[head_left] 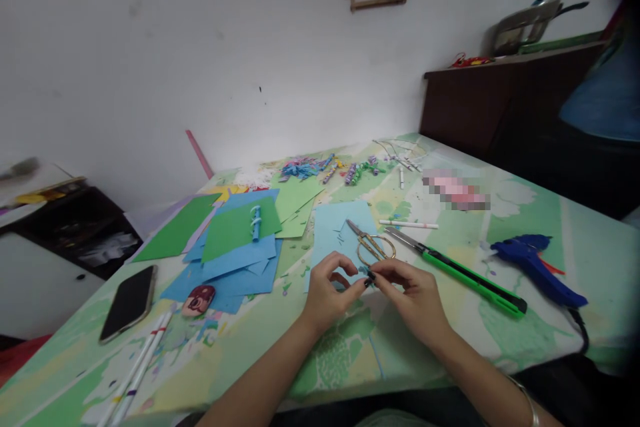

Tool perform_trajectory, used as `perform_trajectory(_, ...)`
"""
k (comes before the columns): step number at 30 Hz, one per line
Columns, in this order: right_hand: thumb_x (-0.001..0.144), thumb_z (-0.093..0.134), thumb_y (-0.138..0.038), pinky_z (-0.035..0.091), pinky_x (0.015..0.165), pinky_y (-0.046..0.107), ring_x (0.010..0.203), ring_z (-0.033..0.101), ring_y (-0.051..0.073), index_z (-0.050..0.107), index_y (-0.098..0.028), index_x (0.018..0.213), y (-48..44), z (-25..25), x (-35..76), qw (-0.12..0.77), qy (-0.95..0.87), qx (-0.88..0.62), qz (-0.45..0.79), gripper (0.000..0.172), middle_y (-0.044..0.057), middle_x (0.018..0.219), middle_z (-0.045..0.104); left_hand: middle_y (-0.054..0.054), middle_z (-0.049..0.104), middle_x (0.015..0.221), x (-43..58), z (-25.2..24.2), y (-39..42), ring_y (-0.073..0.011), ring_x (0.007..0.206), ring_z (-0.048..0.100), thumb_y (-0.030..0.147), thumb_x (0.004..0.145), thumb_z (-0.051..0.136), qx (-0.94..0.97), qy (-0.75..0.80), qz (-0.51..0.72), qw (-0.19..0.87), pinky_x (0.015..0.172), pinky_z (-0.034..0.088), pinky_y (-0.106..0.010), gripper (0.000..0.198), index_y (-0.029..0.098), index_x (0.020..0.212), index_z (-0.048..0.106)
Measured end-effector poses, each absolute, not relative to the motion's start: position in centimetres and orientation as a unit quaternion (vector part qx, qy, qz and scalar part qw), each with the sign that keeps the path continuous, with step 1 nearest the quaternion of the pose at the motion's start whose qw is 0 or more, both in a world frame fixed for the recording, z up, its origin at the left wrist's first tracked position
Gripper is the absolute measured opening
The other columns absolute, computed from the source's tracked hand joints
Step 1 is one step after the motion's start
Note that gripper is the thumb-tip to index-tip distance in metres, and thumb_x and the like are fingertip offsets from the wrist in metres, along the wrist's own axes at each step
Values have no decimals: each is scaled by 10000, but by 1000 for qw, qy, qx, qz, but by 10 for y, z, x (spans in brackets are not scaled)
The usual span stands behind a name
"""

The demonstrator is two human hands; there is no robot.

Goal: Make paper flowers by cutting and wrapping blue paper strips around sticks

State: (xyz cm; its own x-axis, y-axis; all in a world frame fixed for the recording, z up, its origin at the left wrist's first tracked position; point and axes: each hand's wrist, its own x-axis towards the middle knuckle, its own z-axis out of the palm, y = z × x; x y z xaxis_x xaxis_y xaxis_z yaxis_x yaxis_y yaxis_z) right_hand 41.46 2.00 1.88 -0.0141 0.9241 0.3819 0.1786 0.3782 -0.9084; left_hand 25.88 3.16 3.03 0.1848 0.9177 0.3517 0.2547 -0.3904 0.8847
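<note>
My left hand [333, 290] and my right hand [413, 293] meet over the near edge of a light blue paper sheet [327, 227]. Both are closed in a pinch, their fingertips touching. A tiny blue-green bit shows at the fingertips; it looks like paper, but the fingers mostly cover it. Just beyond my hands, gold-handled scissors [370, 240] lie on the sheet, blades pointing away and to the left. Small dark slivers [341, 239] rest beside the blades. A green utility knife [465, 277] lies right of my right hand.
Farther right is a blue glue gun [535, 267] with a cord. Green card [240, 230] and blue paper are stacked on the left, bearing a blue paper roll [257, 223]. A phone [129, 303], white sticks [143, 363] and a maroon-pink case [199, 300] lie near left. Curled paper pieces [303, 168] sit behind.
</note>
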Motion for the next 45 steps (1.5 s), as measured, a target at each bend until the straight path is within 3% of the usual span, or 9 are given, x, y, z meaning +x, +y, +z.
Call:
perform_trajectory(10, 713, 616, -264, 490, 691, 268, 725, 605, 157, 641, -173, 747, 23, 25, 415, 558, -567, -398, 456, 100, 32, 754, 650, -35, 622, 752, 259, 27, 33, -128, 693, 586, 222, 705, 599, 680, 465, 459, 334, 541, 470, -194, 102, 144, 771, 600)
perform_trajectory(20, 749, 576, -237, 503, 739, 299, 793, 603, 168, 639, -175, 800, 22, 19, 415, 548, -611, -400, 408, 102, 52, 834, 651, -39, 641, 666, 258, 25, 34, -119, 595, 561, 219, 734, 569, 725, 450, 471, 223, 527, 474, -223, 108, 159, 696, 650)
perform_trajectory(29, 752, 566, -233, 512, 753, 309, 804, 612, 176, 628, -173, 792, 23, 18, 413, 546, -619, -393, 406, 94, 59, 846, 658, -47, 626, 734, 257, 27, 33, -128, 674, 575, 213, 732, 566, 710, 425, 465, 314, 555, 481, -206, 88, 148, 737, 624)
perform_trajectory(35, 742, 535, -173, 497, 756, 309, 800, 607, 176, 612, -175, 802, 23, 14, 414, 523, -661, -425, 330, 98, 60, 855, 654, -43, 603, 709, 257, 28, 33, -122, 662, 559, 192, 749, 542, 719, 419, 469, 297, 538, 460, -200, 92, 151, 722, 620)
perform_trajectory(45, 767, 479, -175, 466, 720, 294, 773, 591, 173, 597, -203, 841, 21, 16, 415, 488, -728, -441, 191, 143, 41, 831, 641, -62, 611, 757, 257, 17, 32, -150, 722, 551, 150, 768, 478, 804, 401, 416, 141, 619, 469, -250, 122, 174, 788, 597)
